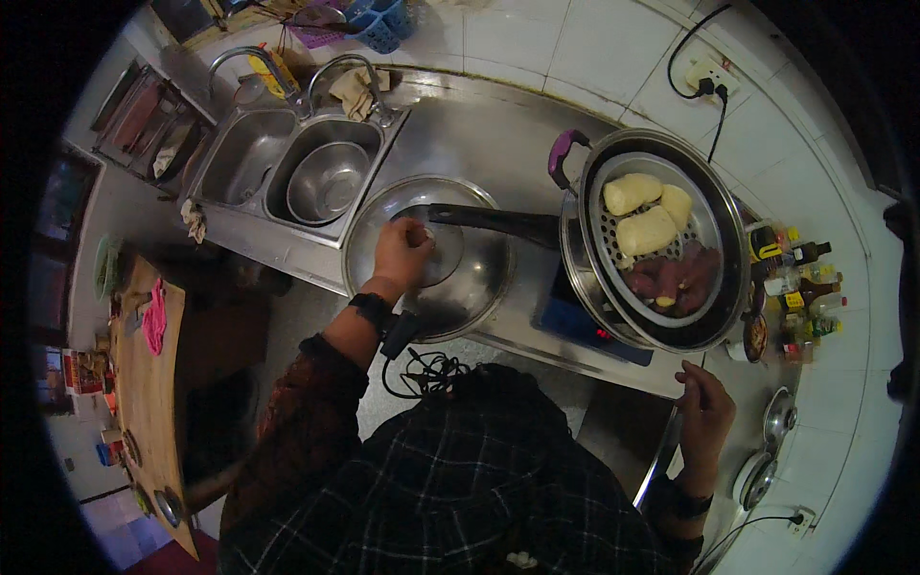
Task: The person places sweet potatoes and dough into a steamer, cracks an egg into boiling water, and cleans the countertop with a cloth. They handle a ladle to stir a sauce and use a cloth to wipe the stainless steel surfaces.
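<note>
My left hand is over the middle of a large round metal lid on the steel counter, its fingers curled at the lid's knob, which they mostly hide. My right hand is in the air beside the counter's front edge, fingers loosely bent, holding nothing. Between and beyond the hands, a wide pan with a long black handle stands on an induction cooker. In its perforated steamer tray lie several pale dough rolls and reddish-purple sweet potatoes.
A double steel sink with a metal basin is at the left. Sauce bottles stand right of the pan, near small lidded pots. Plugged cords hang on the tiled wall. A wooden table stands far left.
</note>
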A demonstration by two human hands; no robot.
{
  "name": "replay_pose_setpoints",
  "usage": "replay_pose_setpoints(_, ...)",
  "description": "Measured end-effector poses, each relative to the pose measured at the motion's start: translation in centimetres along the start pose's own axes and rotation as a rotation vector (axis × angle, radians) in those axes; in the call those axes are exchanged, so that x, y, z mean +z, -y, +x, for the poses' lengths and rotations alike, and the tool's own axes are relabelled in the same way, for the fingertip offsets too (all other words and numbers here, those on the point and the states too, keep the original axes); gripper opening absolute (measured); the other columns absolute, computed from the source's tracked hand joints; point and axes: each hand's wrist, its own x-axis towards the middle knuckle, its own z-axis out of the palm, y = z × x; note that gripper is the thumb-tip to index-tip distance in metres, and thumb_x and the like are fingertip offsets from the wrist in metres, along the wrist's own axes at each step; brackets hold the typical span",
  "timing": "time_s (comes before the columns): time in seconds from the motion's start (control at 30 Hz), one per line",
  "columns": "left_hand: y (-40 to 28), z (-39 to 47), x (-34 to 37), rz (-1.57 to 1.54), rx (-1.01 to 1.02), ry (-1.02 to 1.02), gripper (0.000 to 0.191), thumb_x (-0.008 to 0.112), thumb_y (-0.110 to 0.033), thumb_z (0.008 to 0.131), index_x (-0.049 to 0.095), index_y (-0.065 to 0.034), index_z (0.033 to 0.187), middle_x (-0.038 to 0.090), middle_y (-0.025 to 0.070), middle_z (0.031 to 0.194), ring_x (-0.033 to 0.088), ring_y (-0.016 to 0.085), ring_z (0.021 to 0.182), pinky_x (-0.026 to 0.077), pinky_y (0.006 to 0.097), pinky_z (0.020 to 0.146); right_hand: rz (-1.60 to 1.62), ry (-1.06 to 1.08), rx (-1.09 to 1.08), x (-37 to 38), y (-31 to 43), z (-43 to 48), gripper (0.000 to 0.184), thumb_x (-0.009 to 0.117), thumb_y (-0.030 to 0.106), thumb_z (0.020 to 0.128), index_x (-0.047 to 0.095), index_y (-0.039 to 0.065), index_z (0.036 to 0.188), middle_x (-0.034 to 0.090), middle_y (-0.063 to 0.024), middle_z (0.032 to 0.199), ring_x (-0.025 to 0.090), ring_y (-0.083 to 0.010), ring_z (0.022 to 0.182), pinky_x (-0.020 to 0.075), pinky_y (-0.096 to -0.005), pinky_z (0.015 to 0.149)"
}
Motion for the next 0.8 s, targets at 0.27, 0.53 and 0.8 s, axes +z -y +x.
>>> replay_pose_setpoints(0.27,1.3,-0.7,-5.7,0.043,-0.058,-0.056,0.026,0.083,-0.013,0.071,0.074,-0.0048,0.094,0.068,0.0114,0.086,0.063,0.031,0.086,0.053,0.0417,0.08,0.029,0.008,-0.122,0.6,-1.0,0.6,0.025,0.061,0.012,0.103,0.073,0.003,0.122,0.075,-0.0083,0.1,0.061,-0.0085,0.068,0.0513,-0.0247,0.063)
replay_pose_setpoints(0.53,3.0,-2.6,-16.4,0.102,-0.132,-0.254,0.025,0.08,-0.014,0.079,0.075,-0.001,0.1,0.072,0.0081,0.085,0.067,0.016,0.078,0.054,0.0324,0.077,0.0,-0.013,-0.178,1.4,-0.4,1.4,0.024,0.061,0.01,0.102,0.074,0.004,0.121,0.076,-0.0087,0.098,0.063,-0.01,0.068,0.0526,-0.0252,0.063)
replay_pose_setpoints(0.8,-2.8,-3.0,-24.9,-0.255,-0.218,-0.373,0.032,0.073,-0.017,0.093,0.071,0.0023,0.118,0.068,0.0013,0.102,0.061,0.01,0.092,0.049,0.0256,0.087,0.072,-0.025,-0.22,1.3,-0.3,2.9,0.021,0.065,0.006,0.099,0.074,0.004,0.118,0.077,-0.0092,0.096,0.068,-0.0141,0.072,0.0537,-0.0283,0.067)
